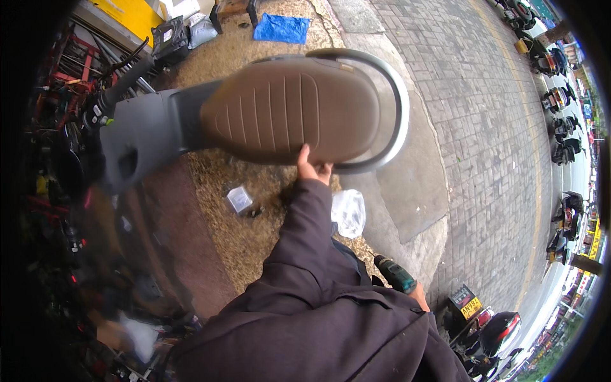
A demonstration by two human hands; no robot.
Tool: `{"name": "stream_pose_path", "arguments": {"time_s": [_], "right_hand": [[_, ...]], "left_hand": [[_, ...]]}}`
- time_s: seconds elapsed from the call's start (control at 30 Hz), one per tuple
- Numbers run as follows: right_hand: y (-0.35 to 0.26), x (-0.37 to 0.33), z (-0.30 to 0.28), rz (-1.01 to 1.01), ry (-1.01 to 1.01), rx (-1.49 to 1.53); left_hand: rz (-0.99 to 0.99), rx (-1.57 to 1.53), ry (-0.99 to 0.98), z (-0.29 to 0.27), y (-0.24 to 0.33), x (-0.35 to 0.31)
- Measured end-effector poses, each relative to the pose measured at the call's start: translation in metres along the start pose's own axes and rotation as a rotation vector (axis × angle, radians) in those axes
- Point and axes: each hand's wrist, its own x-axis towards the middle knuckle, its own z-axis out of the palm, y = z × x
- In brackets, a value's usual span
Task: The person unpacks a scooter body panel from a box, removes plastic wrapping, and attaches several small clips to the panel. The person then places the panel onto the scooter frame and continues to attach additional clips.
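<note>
A scooter stands in front of me with a brown ribbed seat (pixel 286 114) and a grey grab rail (pixel 398 108) around its rear. My left hand (pixel 312 167) reaches forward in a dark sleeve and grips the near edge of the seat, thumb on top. My right hand (pixel 419 295) hangs low by my side. It holds a green and black power drill (pixel 394 274), and my jacket mostly hides the hand.
A white plastic bag (pixel 349 213) and a small clear packet (pixel 239 198) lie on the gravelly ground under the seat. The scooter's handlebar (pixel 118 86) points left toward cluttered shop parts. A blue sheet (pixel 282 28) lies beyond. Parked scooters (pixel 563 137) line the paved walkway at right.
</note>
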Motion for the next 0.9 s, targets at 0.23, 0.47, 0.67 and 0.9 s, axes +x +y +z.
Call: {"name": "stream_pose_path", "arguments": {"time_s": [0.23, 0.47, 0.67, 0.9], "right_hand": [[0.011, -0.007, 0.002, 0.123, 0.025, -0.04], [0.046, -0.004, 0.01, -0.031, 0.007, -0.064], [0.058, -0.006, 0.019, 0.045, 0.032, -0.075], [0.07, -0.001, 0.032, 0.087, 0.05, 0.032]], "left_hand": [[-0.011, -0.011, 0.013, 0.002, -0.002, -0.004], [0.094, -0.048, 0.048, -0.011, -0.009, 0.014], [-0.001, 0.0, 0.065, -0.019, -0.006, 0.019], [-0.029, 0.218, 0.016, -0.022, 0.0, 0.006]]}}
